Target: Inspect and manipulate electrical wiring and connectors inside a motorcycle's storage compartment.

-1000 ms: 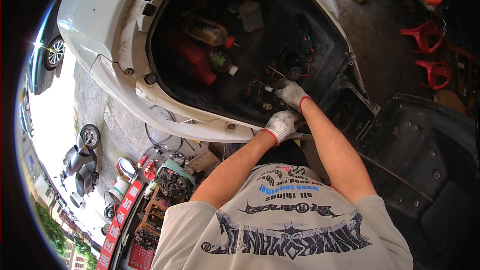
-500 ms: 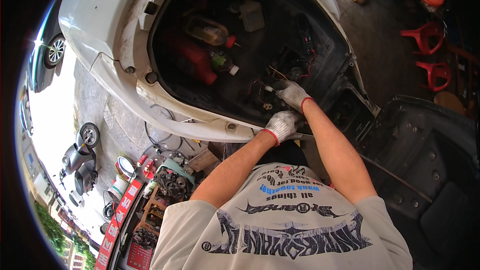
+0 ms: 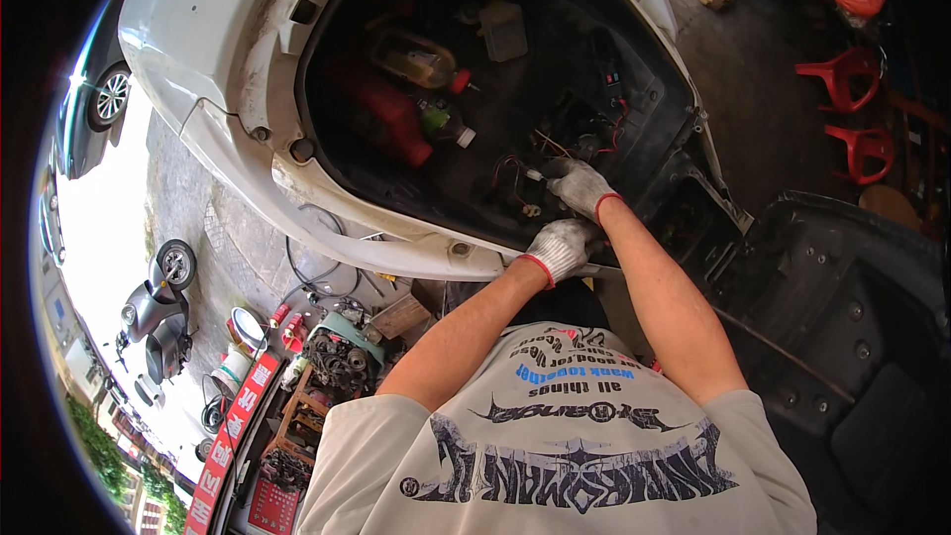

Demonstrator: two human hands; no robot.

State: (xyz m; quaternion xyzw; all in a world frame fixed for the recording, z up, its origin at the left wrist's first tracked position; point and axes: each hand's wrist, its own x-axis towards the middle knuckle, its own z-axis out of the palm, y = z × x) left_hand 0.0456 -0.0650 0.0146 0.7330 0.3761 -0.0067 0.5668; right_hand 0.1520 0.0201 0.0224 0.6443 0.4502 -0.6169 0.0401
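Both my hands wear white knit gloves with red cuffs and work inside the dark storage well point(image 3: 475, 200) of a scooter with white body panels point(image 3: 188, 10). My right hand point(image 3: 581, 186) is closed, with a small white wire connector point(image 3: 535, 174) at its fingertips. Thin wires point(image 3: 510, 162) run from the connector, and another small pale plug point(image 3: 531, 210) lies just below. Closer to me, my left hand point(image 3: 561, 246) is curled at the well's near edge. Its fingertips are hidden by the right wrist. Loose wiring point(image 3: 553, 146) pokes up beyond my right hand.
Inside the well lie a bottle of yellowish liquid point(image 3: 416, 61), a white-capped bottle point(image 3: 444, 124), a red container point(image 3: 396, 127) and a translucent tub point(image 3: 503, 30). A raised black seat point(image 3: 842, 307) stands at right. Red chairs point(image 3: 847, 79) and a parked scooter point(image 3: 158, 317) are farther off.
My hands stay in nearly the same place and pose. The whole view has shifted very slightly.
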